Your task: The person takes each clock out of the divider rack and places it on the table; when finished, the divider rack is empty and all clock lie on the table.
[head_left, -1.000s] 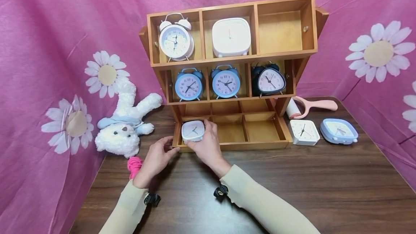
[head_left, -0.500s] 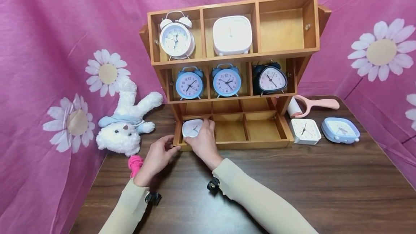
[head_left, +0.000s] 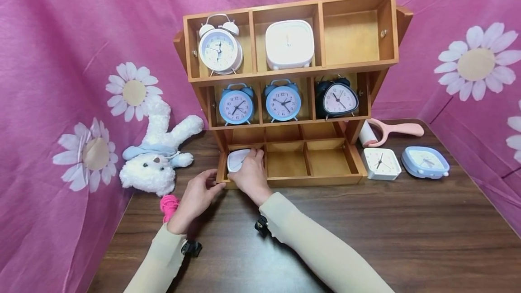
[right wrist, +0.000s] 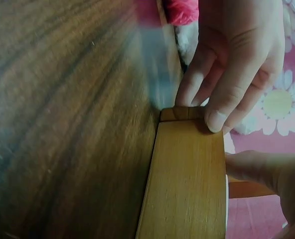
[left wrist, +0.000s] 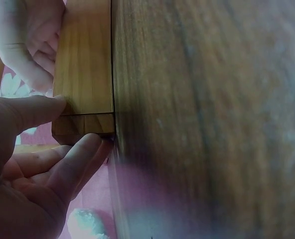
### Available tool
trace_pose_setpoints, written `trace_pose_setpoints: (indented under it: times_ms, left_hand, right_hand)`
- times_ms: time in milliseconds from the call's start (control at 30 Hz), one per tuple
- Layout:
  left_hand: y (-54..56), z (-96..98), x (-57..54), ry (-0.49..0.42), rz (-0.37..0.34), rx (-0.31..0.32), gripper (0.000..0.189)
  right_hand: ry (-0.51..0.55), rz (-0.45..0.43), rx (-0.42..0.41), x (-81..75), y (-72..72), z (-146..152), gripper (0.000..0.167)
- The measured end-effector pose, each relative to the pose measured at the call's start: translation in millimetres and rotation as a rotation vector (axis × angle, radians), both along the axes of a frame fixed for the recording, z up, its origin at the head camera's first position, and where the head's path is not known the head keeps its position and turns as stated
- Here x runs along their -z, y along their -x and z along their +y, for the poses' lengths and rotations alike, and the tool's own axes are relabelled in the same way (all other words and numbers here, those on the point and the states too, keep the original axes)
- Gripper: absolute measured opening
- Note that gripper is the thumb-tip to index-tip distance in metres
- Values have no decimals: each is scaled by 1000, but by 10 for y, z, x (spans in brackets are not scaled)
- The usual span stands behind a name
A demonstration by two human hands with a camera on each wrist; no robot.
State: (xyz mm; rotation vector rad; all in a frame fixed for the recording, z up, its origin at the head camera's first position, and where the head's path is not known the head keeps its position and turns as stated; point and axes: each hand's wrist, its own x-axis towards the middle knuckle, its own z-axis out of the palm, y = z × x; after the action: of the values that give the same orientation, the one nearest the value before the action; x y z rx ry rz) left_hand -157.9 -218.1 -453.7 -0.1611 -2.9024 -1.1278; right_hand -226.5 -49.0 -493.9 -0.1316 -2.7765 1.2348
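The right hand (head_left: 251, 176) is gripping the white clock (head_left: 236, 160), now covering more of its face than a second ago; the clock is sitting deeper in the wooden rack's (head_left: 301, 181) bottom-left compartment. The left hand (head_left: 198, 194) is still pinching the rack's corner.

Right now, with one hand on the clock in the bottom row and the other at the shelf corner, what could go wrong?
Your right hand is at the white clock in the bottom-left compartment, so fingers might get caught between clock and wood. A push from your left hand could slide the wooden shelf toward the square clock close by its right end. A jolt might also topple the black clock, which stands on thin legs.
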Motion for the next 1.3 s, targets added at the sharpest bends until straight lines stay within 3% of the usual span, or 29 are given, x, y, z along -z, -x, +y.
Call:
trace_pose_setpoints:
  times_ms: [267,533,633,800,933,1300]
  left_hand:
    - [-5,9,18,-19,0,9,47]
    - [-5,10,24,-18,6,11,47]
    - [-8,0,21,-12,2,7,47]
    - [-5,-14,9,-6,1,7,47]
    - [-2,-18,10,-2,1,9,47]
    - [0,-12,14,-6,-1,7,44]
  right_hand:
    - [-71,-29,-28,126,156,10,122]
    - [-72,-8,-31,66,124,24,130]
    - [-101,2,-40,-89,11,32,123]
    - [-110,18,-67,-508,-268,69,112]
    - [-129,45,-70,-599,-331,80,112]
    - [-40,55,-90,-726,-471,98,114]
